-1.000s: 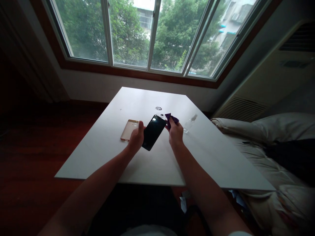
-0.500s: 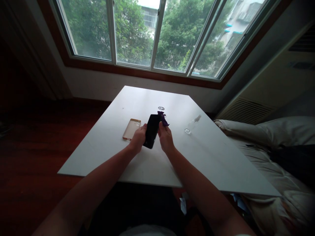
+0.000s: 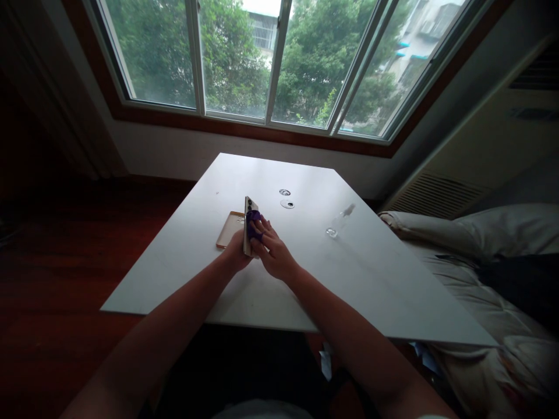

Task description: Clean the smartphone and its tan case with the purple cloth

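My left hand (image 3: 237,251) grips a smartphone (image 3: 247,233), tilted up on its long edge above the table. The phone's back, with its camera lenses, faces right. Against that back my right hand (image 3: 271,249) presses a dark purple cloth (image 3: 254,224), its fingers partly spread over it. A phone case (image 3: 227,230), clear with a gold-coloured rim, lies on the white table (image 3: 183,262) just behind and left of my left hand, partly hidden by hand and phone.
Two small round items, a patterned disc (image 3: 285,192) and a pale ring (image 3: 287,204), lie beyond my hands. A clear glass-like object (image 3: 332,233) rests to the right, with a blurry translucent piece (image 3: 349,209) behind it. A beige sofa (image 3: 419,238) borders the table's right side.
The phone has turned from screen-up to standing on edge and moved left. My right hand has let go of its edge and now holds the purple cloth against its back.
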Tool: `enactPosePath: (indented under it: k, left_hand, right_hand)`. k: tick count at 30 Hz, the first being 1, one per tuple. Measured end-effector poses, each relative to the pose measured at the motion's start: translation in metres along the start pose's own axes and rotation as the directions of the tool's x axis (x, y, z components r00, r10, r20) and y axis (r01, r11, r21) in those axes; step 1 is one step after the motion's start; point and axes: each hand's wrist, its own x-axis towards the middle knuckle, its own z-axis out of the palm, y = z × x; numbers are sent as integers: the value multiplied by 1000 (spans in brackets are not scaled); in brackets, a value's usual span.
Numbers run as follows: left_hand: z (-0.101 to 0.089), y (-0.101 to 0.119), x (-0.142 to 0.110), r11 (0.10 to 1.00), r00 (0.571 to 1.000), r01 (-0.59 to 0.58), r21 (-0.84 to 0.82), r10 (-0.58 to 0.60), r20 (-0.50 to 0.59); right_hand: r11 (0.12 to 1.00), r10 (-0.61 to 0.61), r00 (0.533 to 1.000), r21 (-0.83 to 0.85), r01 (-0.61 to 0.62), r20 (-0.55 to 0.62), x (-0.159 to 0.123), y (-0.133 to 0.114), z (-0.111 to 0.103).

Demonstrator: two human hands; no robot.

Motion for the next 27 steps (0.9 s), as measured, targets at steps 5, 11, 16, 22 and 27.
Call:
enactPosePath:
  k: [5, 11, 16, 22, 27]
  left_hand:
    - [-4, 3, 2, 997, 998, -64, -48, 65, 22]
    - [6, 12, -1, 979, 976, -196, -58, 190, -104]
    - [13, 23, -2, 993, 992, -96, -69, 90, -84]
    - [18, 28, -1, 991, 987, 113, -71, -120, -108]
    - [17, 21, -3, 979, 978, 205, -12, -206, -41]
  right_hand:
    - [988, -120, 993, -92, 121, 17, -2, -2, -2]
    - [996, -75, 997, -48, 73, -28, -1, -2, -1]
    - [1000, 13, 993, -24, -16, -113, 0, 7, -1]
    - [989, 129, 969, -44, -142, -209, 2, 19, -4]
    - [982, 179, 941, -12, -190, -287, 3, 32, -12]
